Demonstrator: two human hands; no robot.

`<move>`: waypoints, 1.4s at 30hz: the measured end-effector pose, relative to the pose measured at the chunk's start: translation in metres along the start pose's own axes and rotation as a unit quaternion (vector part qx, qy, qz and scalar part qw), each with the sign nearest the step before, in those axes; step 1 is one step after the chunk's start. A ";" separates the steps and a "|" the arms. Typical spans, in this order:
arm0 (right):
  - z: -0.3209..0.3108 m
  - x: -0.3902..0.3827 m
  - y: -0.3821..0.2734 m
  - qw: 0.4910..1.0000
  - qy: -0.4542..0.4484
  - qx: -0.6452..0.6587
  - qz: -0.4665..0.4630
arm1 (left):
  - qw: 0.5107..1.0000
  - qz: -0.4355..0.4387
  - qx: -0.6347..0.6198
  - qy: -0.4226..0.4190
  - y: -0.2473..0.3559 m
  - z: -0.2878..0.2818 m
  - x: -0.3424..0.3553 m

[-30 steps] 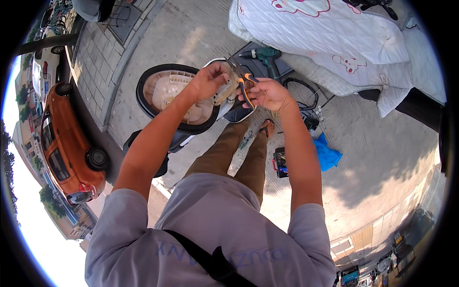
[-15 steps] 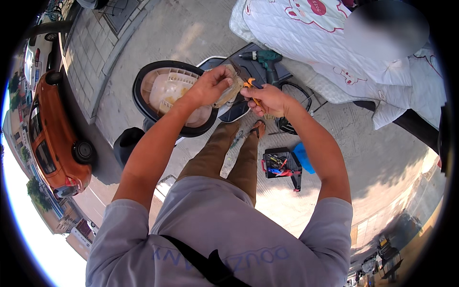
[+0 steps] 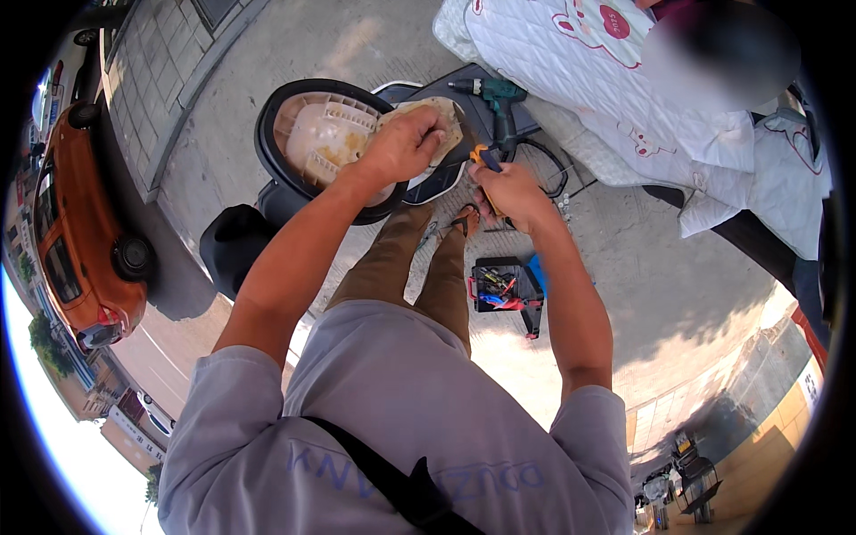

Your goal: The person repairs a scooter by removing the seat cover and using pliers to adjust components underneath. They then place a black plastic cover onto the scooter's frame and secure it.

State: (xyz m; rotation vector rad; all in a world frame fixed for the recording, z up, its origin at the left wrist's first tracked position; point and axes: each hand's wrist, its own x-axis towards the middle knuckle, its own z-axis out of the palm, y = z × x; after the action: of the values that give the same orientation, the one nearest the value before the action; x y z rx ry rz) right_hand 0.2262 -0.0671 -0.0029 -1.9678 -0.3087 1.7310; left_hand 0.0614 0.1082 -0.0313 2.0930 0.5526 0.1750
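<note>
My left hand (image 3: 408, 143) is closed on the edge of a flat, worn beige piece (image 3: 456, 134), whose material I cannot make out. It lies over the near end of an upturned scooter seat (image 3: 314, 134) with a black rim and cream plastic underside. To the right, my right hand (image 3: 515, 194) is wrapped round an orange-and-dark hand tool (image 3: 479, 153); its exact kind is hidden by the fingers. The tool is apart from the beige piece. Just beyond that hand, a green-and-black cordless drill (image 3: 496, 94) rests on a dark flat surface (image 3: 446, 78).
An open black toolbox (image 3: 506, 290) with several hand tools sits on the ground by my feet. White quilted covers (image 3: 588, 98) drape at the upper right, with a person (image 3: 669, 7) behind. An orange car (image 3: 89, 223) stands on the left, past a black rounded object (image 3: 234, 245).
My right hand has drawn the tool back from the beige piece, turning it more upright. My left hand still grips the piece, now more exposed. The whole view has shifted slightly.
</note>
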 end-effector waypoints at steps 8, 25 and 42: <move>0.011 -0.009 -0.010 0.956 0.134 -0.231 -0.117 | 0.988 -0.113 -0.067 0.086 -0.021 0.017 -0.006; 0.007 -0.092 0.151 0.975 0.163 0.151 0.001 | 0.984 -0.136 -0.027 0.113 0.011 0.008 0.002; 0.036 -0.111 0.199 0.982 0.130 0.127 0.045 | 0.889 -0.297 -0.311 0.157 0.031 0.009 0.036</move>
State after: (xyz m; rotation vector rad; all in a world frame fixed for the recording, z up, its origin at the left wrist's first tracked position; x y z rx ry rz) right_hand 0.1422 -0.2817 -0.0103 -2.0092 0.0886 1.4596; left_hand 0.1061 0.1030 -0.0135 1.2087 1.1384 0.2908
